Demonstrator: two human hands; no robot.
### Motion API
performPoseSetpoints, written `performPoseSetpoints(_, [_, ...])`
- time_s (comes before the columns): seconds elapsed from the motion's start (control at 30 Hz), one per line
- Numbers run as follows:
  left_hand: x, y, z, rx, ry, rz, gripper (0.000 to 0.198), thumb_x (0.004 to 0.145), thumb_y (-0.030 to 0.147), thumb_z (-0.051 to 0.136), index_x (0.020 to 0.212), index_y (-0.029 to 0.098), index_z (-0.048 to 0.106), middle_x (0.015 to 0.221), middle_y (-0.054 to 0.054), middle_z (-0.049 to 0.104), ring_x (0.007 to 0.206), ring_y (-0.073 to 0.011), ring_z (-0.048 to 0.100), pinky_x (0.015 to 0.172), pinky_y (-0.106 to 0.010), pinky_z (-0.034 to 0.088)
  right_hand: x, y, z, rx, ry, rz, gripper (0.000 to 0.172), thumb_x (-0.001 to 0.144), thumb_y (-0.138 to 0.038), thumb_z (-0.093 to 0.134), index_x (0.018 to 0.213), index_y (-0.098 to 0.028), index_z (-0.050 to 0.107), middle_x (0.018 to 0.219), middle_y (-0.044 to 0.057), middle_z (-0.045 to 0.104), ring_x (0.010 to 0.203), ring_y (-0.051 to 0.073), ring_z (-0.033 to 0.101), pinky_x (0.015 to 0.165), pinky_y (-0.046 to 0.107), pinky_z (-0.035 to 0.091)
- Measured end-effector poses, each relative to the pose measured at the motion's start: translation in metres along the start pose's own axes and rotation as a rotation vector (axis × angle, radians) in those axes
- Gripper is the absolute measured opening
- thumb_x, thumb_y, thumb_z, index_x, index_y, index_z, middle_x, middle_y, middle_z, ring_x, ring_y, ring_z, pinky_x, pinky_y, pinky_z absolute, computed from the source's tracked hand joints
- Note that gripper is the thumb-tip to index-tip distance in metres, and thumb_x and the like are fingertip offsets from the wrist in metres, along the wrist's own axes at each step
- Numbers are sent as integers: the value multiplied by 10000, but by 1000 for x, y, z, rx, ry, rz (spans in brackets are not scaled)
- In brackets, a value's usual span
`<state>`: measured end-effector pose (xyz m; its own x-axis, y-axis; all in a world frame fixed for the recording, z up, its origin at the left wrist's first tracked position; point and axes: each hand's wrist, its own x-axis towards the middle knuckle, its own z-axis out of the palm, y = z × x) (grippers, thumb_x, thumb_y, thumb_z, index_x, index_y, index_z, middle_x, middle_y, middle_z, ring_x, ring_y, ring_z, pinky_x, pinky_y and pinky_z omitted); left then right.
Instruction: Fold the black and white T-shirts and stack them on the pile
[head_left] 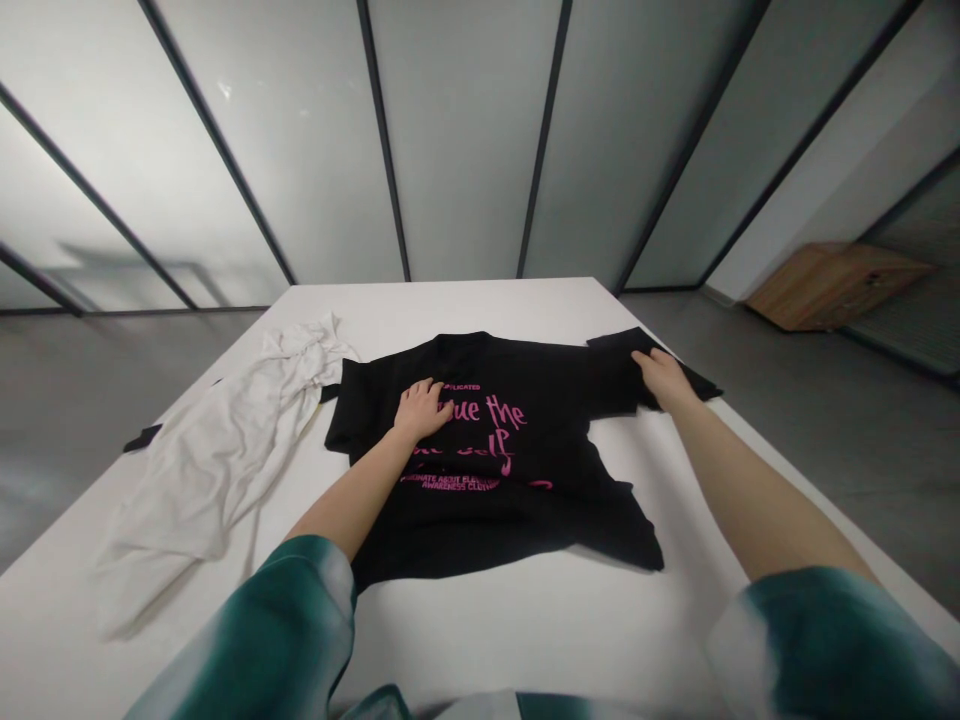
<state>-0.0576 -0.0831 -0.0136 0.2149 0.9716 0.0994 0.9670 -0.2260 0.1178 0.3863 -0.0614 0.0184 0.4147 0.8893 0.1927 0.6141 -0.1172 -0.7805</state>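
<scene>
A black T-shirt (517,470) with pink lettering lies spread face up on the white table (540,620). My left hand (422,408) rests flat on its chest, fingers stretched out over the print. My right hand (660,375) lies on the shirt's right sleeve (637,350) near the table's right edge, fingers curled on the fabric. Whether it pinches the sleeve I cannot make out for sure. Both my forearms are bare below green-and-white sleeves.
A crumpled white garment (217,450) lies at the table's left side, with a small black piece (142,437) beside it at the edge. Frosted glass panels stand behind the table. A wooden box (832,283) sits on the grey floor at the right.
</scene>
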Motion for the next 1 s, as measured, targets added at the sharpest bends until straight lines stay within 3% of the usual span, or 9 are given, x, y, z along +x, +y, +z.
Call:
performPoseSetpoints(0.1, [0,0,-1,-9,-5,-2,551,951,491,416,1402,183,495,1498,-146,457,1378,-306,408,1105,-452,348,5,-1,-6,-307,66,53,268,877,-286,490,978,-144,695,993,153,695,1002,300,637,905,392,486])
performPoseSetpoints(0.23, [0,0,-2,-13,-9,-1,560,952,493,415,1406,174,491,1494,-151,459,1381,-302,406,1113,-445,339,10,-4,-13,-555,-95,146,400,831,-184,501,1164,-47,677,1154,227,674,1087,328,630,924,386,482])
performPoseSetpoints(0.3, [1,0,-1,-13,-8,1,563,952,495,413,1407,171,492,1492,-152,459,1381,-301,406,1117,-442,334,9,-7,-14,-610,-85,103,432,837,-175,493,1209,-37,665,1198,232,665,1120,328,622,953,389,470])
performPoseSetpoints(0.43, [2,-1,1,-22,-1,7,568,950,495,415,1404,163,498,1491,-156,461,1380,-309,406,1117,-450,335,3,-28,-9,-646,19,-42,389,890,-262,466,1137,-82,708,1110,207,703,1057,312,648,922,376,474])
performPoseSetpoints(0.6, [2,-1,1,-36,0,9,568,949,493,418,1403,163,500,1498,-156,455,1385,-313,401,1116,-462,337,-5,-74,11,-608,6,-178,350,902,-350,467,972,-143,741,922,155,734,913,276,671,772,319,480])
performPoseSetpoints(0.77, [1,0,-2,-40,-8,4,566,948,495,416,1403,169,496,1500,-154,455,1383,-308,404,1113,-461,343,-14,-119,47,-541,-205,-199,289,909,-312,488,874,-145,722,818,129,731,793,240,685,675,274,468])
performPoseSetpoints(0.9, [0,2,-2,-33,-8,-1,561,943,488,427,1400,170,501,1497,-149,458,1376,-305,413,1113,-450,349,-26,-139,82,-340,-494,-23,233,927,-224,474,893,-130,684,607,61,663,514,177,627,523,251,453])
performPoseSetpoints(1.0, [0,2,-2,-33,-14,-8,563,943,483,432,1406,169,495,1498,-147,457,1373,-303,417,1116,-447,348,-38,-145,107,-142,-564,68,208,948,-187,459,981,-119,653,568,33,646,464,149,608,468,216,438])
